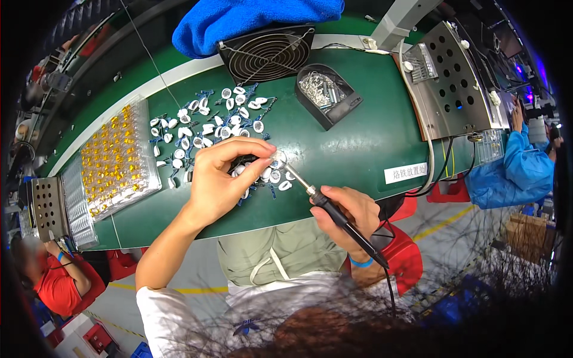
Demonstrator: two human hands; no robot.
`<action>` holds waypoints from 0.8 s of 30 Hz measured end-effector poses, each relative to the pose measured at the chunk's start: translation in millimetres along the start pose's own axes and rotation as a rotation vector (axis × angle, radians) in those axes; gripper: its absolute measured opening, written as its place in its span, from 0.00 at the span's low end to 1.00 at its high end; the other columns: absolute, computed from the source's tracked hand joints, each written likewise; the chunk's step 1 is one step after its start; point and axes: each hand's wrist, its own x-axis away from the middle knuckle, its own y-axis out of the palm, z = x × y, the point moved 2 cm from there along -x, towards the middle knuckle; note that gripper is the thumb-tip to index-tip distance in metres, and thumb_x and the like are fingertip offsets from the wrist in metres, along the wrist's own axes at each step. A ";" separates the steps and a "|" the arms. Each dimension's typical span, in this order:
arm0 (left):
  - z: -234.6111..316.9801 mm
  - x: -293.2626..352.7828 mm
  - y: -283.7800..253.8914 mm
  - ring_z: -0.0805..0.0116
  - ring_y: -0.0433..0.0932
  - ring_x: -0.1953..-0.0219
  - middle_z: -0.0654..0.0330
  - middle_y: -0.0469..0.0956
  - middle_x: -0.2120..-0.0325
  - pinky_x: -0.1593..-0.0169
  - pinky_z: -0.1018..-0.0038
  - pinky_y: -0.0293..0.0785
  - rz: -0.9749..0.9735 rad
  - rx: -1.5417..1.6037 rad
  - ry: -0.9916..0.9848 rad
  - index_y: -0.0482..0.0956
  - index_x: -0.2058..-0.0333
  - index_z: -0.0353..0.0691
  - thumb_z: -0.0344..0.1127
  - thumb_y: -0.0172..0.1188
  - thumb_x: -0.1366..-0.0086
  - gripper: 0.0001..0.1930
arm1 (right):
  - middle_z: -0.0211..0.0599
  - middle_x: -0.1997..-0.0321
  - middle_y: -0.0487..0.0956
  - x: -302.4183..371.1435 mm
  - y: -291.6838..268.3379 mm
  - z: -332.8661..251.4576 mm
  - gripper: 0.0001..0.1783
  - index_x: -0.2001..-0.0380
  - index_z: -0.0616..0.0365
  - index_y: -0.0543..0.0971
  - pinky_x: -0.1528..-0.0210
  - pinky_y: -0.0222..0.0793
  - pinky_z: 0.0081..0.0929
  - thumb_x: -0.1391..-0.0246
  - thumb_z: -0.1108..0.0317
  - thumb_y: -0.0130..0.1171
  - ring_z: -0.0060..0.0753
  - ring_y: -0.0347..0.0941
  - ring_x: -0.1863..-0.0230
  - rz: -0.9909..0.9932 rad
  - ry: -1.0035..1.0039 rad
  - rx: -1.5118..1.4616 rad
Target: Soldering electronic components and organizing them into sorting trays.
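My right hand (pixel 349 216) is wrapped round the black handle of a soldering iron (pixel 341 222), whose metal shaft slants up to the left. Thumb and forefinger of my left hand (pixel 224 173) pinch a small white part (pixel 278 156), mostly hidden by the fingertips. The iron's tip is at this part; whether it touches cannot be made out. Under and beyond my left hand, many small white oval pieces (pixel 236 119) with dark blue bits attached lie scattered on the green bench top (pixel 364 143).
A black fan (pixel 268 55) stands at the back, below a blue towel (pixel 256 21). A black bin (pixel 328 116) holds small metal pieces. Clear trays with yellow parts (pixel 116 161) lie left; a perforated metal box (pixel 444 83) stands right. People in blue (pixel 519 170) and red (pixel 65 289) sit nearby.
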 end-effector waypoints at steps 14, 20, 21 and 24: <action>1.7 -0.8 0.7 0.64 0.87 0.58 0.53 0.87 0.60 0.54 0.73 0.83 0.028 -0.177 0.096 0.86 0.63 0.32 0.18 0.68 0.40 0.07 | 0.41 0.73 0.82 -4.6 5.1 0.8 0.22 0.56 0.65 0.82 0.72 0.75 0.30 0.52 0.67 0.78 0.40 0.80 0.76 0.003 -0.033 0.042; 2.8 -1.3 1.2 0.64 0.87 0.58 0.53 0.87 0.60 0.54 0.72 0.83 0.030 -0.178 0.111 0.85 0.63 0.31 0.18 0.68 0.41 0.07 | 0.41 0.73 0.83 -5.0 4.5 -0.2 0.23 0.55 0.64 0.82 0.72 0.75 0.31 0.53 0.67 0.78 0.40 0.80 0.76 -0.008 -0.031 0.061; 2.9 -1.0 1.2 0.64 0.87 0.58 0.53 0.87 0.60 0.54 0.72 0.83 0.030 -0.178 0.110 0.85 0.63 0.31 0.18 0.68 0.41 0.07 | 0.41 0.73 0.83 -5.1 4.5 -0.6 0.22 0.56 0.64 0.83 0.71 0.76 0.31 0.53 0.67 0.78 0.40 0.80 0.76 -0.004 -0.028 0.061; 3.2 -1.4 1.1 0.64 0.87 0.58 0.53 0.87 0.60 0.54 0.72 0.84 0.028 -0.187 0.118 0.85 0.63 0.31 0.18 0.68 0.41 0.07 | 0.41 0.73 0.83 -5.8 4.8 -0.5 0.22 0.56 0.64 0.83 0.71 0.76 0.31 0.53 0.67 0.78 0.41 0.80 0.76 -0.008 -0.024 0.046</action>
